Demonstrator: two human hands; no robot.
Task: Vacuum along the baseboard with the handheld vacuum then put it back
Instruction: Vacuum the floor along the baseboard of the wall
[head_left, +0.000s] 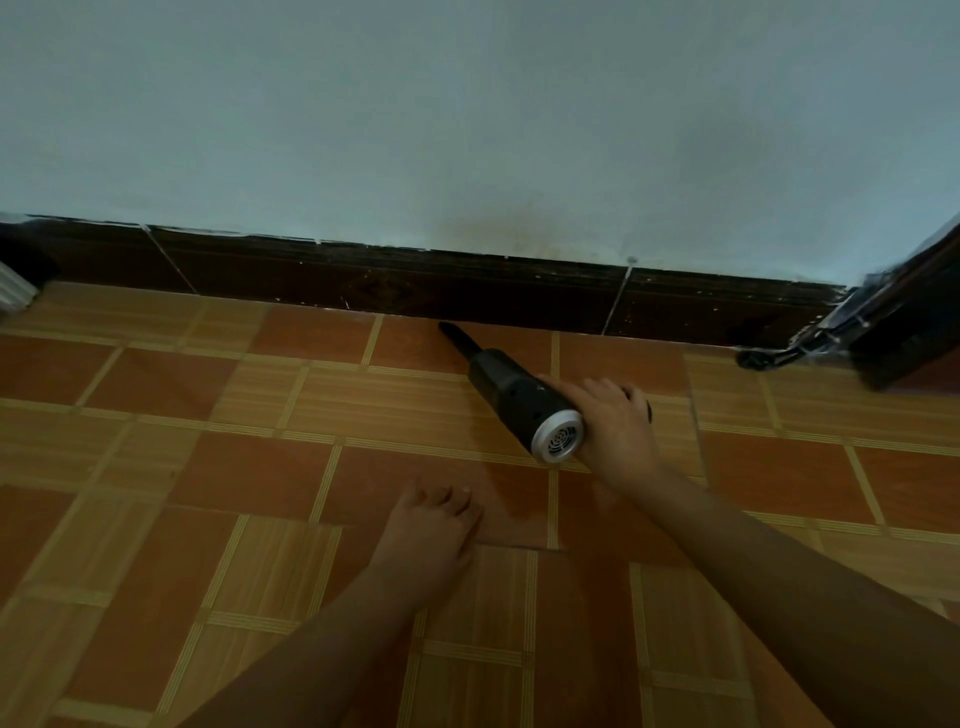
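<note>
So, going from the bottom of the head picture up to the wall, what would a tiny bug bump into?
Left hand flat on the orange tiled floor → black handheld vacuum with a silver round end → dark brown baseboard → pale blue painted wall.

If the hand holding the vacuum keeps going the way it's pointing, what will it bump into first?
Probably the dark baseboard: the right hand grips the handheld vacuum, whose nozzle aims up-left at it, seemingly almost there.
</note>
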